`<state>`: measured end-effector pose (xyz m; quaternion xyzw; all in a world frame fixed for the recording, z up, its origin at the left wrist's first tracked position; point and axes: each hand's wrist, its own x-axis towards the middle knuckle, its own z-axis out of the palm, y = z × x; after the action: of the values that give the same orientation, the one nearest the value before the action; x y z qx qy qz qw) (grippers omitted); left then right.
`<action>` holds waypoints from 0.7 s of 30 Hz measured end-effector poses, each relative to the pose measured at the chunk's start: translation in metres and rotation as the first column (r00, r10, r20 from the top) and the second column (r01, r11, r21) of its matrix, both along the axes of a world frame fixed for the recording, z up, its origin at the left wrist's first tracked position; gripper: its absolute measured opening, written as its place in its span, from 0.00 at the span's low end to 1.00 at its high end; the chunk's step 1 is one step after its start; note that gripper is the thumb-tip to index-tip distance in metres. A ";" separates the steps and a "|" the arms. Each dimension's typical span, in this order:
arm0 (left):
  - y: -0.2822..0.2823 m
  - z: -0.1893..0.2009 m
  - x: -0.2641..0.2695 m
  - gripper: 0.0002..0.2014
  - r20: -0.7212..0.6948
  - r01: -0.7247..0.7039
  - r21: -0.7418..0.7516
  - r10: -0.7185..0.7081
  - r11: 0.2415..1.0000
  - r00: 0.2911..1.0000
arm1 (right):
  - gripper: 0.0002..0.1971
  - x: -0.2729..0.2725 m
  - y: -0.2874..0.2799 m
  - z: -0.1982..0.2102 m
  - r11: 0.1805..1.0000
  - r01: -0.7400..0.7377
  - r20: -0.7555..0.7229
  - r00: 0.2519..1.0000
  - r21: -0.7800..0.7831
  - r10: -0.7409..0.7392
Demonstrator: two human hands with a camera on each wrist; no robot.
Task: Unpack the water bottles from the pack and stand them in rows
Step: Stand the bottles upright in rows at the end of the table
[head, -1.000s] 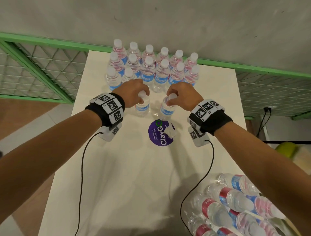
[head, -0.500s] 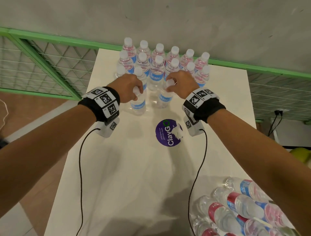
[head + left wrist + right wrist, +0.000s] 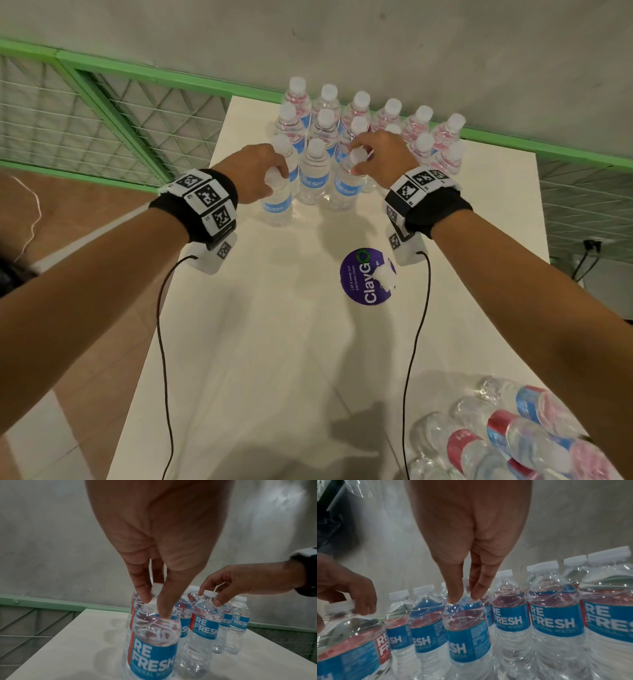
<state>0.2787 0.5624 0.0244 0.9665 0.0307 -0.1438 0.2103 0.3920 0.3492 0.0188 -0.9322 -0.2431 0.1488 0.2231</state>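
Clear water bottles with blue labels and white caps stand in rows [image 3: 359, 116] at the far end of the white table [image 3: 274, 342]. My left hand [image 3: 270, 171] pinches the neck of one bottle [image 3: 277, 202] at the left front of the rows; the left wrist view shows its fingertips [image 3: 145, 599] on that bottle [image 3: 152, 642]. My right hand [image 3: 376, 154] pinches the cap of another bottle [image 3: 346, 186], and its fingers [image 3: 453, 596] sit on that bottle's shoulder [image 3: 467, 635]. One standing bottle [image 3: 313, 178] is between the two. The wrapped pack [image 3: 513, 438] lies at the near right.
A round purple sticker [image 3: 368, 275] lies mid-table. A green railing with wire mesh [image 3: 102, 102] and a grey wall run behind the table. Black wrist cables [image 3: 164, 342] hang over the near table. Brown floor [image 3: 85, 240] is to the left.
Both hands carried their bottles away from the sticker towards the far rows. The two bottles now sit against the front of the rows, with one bottle between them.
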 end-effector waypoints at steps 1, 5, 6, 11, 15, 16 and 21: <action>0.000 0.000 -0.001 0.19 -0.008 -0.004 -0.006 0.004 1.000 1.000 | 0.19 0.000 0.001 0.000 1.000 0.004 0.004 1.000 0.002 -0.004; 0.001 -0.002 -0.003 0.18 0.001 -0.038 -0.007 0.038 0.999 0.999 | 0.19 -0.001 0.004 -0.002 1.000 0.011 0.017 1.000 -0.003 -0.011; 0.002 -0.002 -0.003 0.18 0.010 -0.042 -0.008 0.042 0.999 0.999 | 0.20 -0.001 0.004 -0.003 1.000 0.014 0.018 1.000 -0.005 -0.014; 0.005 -0.001 -0.001 0.19 0.022 -0.026 -0.021 0.026 0.999 0.999 | 0.19 -0.004 0.004 -0.008 1.000 0.028 0.031 0.999 0.013 -0.029; 0.006 -0.002 0.000 0.19 0.028 -0.027 -0.024 0.028 0.999 0.999 | 0.19 -0.004 0.006 -0.008 0.999 0.043 0.043 0.998 0.028 -0.044; 0.006 -0.003 0.001 0.18 0.030 -0.027 -0.027 0.028 0.999 0.999 | 0.19 -0.004 0.006 -0.008 0.999 0.042 0.043 0.998 0.031 -0.044; 0.007 -0.004 -0.001 0.18 0.039 -0.034 -0.057 0.036 0.998 0.999 | 0.18 -0.006 0.008 -0.008 0.997 0.056 0.013 0.998 0.049 -0.057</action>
<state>0.2780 0.5692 0.0202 0.9622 0.0394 -0.1214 0.2406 0.3862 0.3572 0.0104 -0.9340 -0.2219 0.1299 0.2480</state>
